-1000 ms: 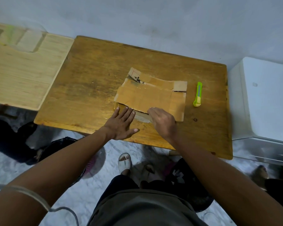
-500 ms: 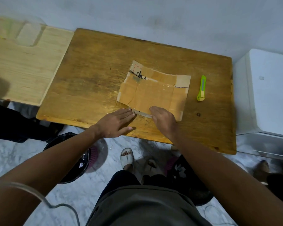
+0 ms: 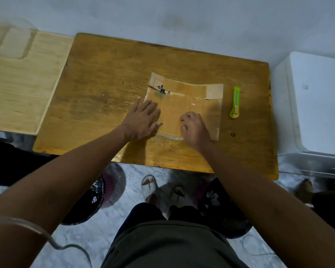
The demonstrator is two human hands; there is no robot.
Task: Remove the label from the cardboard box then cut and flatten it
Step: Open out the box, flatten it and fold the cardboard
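Leftmost, a pale wooden board is seen lying beside the worn, honey-brown wooden bench, its edge touching the bench's left side. On the bench, right of centre, the flattened brown cardboard box is spread flat — glossy clear tape can be seen across its surface, and a printed corner with red dashes and black marks is turned towards the far left. The left hand is laid palm-down on the cardboard's left edge, partly on the bench, its fingers held straight and close together, with the thumb spread towards the right. The right hand is placed on the near middle of the cardboard with its fingers curled inward, tips against the surface; whether anything is pinched between them cannot be told. Just beside the cardboard's right edge, apart from it, a lime-green utility knife is laid lengthwise on the bench. Farther right, a white box-shaped unit is seen close against the bench — near its right edge.
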